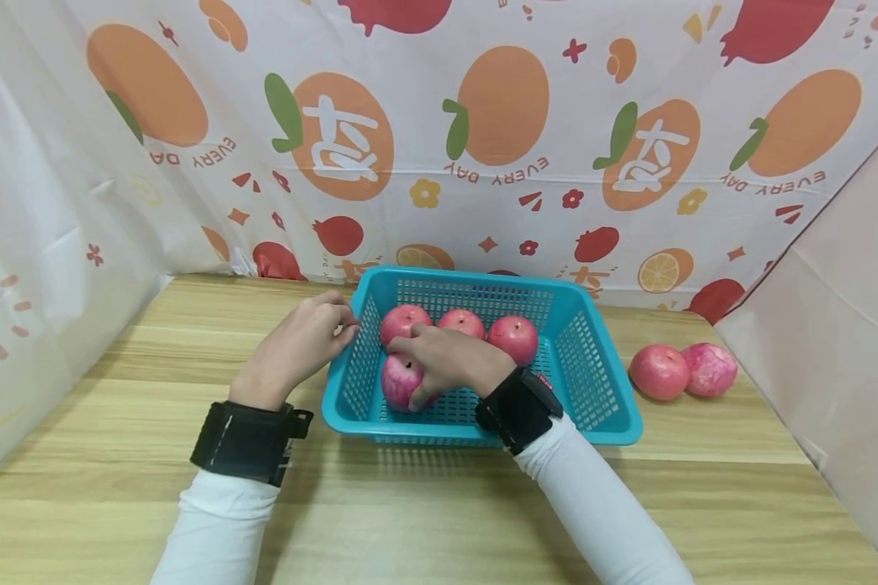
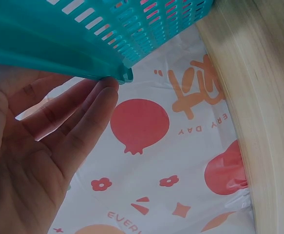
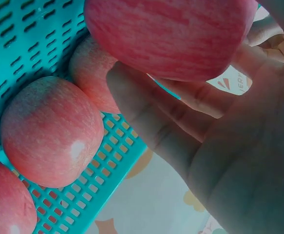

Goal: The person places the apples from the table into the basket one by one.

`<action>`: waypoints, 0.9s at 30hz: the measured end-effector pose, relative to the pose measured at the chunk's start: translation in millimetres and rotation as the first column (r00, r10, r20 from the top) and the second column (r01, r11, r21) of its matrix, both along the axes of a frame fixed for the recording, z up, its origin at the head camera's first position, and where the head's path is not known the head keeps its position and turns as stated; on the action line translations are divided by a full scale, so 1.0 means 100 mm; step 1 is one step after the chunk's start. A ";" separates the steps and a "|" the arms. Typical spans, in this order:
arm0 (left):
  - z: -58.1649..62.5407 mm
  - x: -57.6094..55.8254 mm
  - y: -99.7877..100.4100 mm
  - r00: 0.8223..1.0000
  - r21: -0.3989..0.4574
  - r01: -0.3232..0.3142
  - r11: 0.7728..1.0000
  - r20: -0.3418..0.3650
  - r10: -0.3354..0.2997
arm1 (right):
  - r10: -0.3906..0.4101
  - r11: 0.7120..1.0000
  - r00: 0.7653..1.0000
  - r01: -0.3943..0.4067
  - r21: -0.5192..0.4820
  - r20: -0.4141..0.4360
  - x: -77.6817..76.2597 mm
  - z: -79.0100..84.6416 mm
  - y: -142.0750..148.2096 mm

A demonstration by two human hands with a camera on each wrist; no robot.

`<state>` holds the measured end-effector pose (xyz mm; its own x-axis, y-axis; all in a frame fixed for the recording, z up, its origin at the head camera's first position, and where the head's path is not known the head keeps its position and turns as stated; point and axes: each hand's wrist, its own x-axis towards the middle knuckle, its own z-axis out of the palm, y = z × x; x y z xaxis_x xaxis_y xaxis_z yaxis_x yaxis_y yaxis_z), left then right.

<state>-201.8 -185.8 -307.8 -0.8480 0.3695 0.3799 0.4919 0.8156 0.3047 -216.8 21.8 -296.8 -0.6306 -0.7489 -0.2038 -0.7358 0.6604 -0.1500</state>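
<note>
A turquoise plastic basket [image 1: 607, 357] with slotted walls stands on the wooden table. My left hand [image 1: 300, 345] holds its left rim, the fingertips [image 2: 107, 90] hooked at the lip from outside in the left wrist view. Inside the basket, toward the front left, my right hand [image 1: 446, 357] grips a streaked pink apple [image 1: 401, 380], fingers and thumb around its sides. The same apple [image 3: 171, 36] fills the top of the right wrist view. Three more red apples [image 1: 513, 340] form a row along the basket's back wall, one partly behind the right hand.
Two further apples, one smooth [image 1: 659, 371] and one mottled [image 1: 711, 369], sit side by side on the table right of the basket. A fruit-printed curtain [image 1: 424, 106] hangs along the table's back edge. A pale panel [image 1: 856, 309] borders the right side.
</note>
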 end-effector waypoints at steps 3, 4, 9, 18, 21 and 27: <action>0.00 0.00 0.01 1.000 0.001 -0.002 1.000 0.003 0.002 | -0.002 1.000 1.000 0.002 0.006 0.010 0.00 -0.01 0.00; 0.00 0.00 0.01 1.000 0.001 -0.002 1.000 0.005 0.002 | 0.000 1.000 1.000 0.000 0.008 0.010 0.00 -0.01 -0.01; 0.01 0.00 0.01 1.000 0.002 0.006 1.000 0.012 -0.006 | 0.017 1.000 1.000 -0.017 0.019 0.005 -0.01 -0.02 -0.02; -0.01 0.00 0.00 1.000 0.003 -0.008 1.000 0.009 0.008 | 0.028 0.998 0.999 -0.029 0.048 0.022 -0.02 -0.02 -0.06; 0.00 0.00 0.00 1.000 0.001 -0.012 1.000 0.009 0.012 | 0.028 0.997 0.999 -0.029 0.069 0.018 -0.03 -0.03 -0.08; 0.00 0.01 0.00 1.000 0.002 -0.007 1.000 0.016 0.007 | 0.003 0.994 0.999 -0.006 0.107 0.032 -0.02 -0.04 -0.10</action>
<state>-200.7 -185.8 -307.8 -0.8565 0.3624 0.3675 0.4811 0.8184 0.3142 -219.1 11.4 -300.5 -0.6194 -0.7243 -0.3027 -0.7348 0.6707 -0.1014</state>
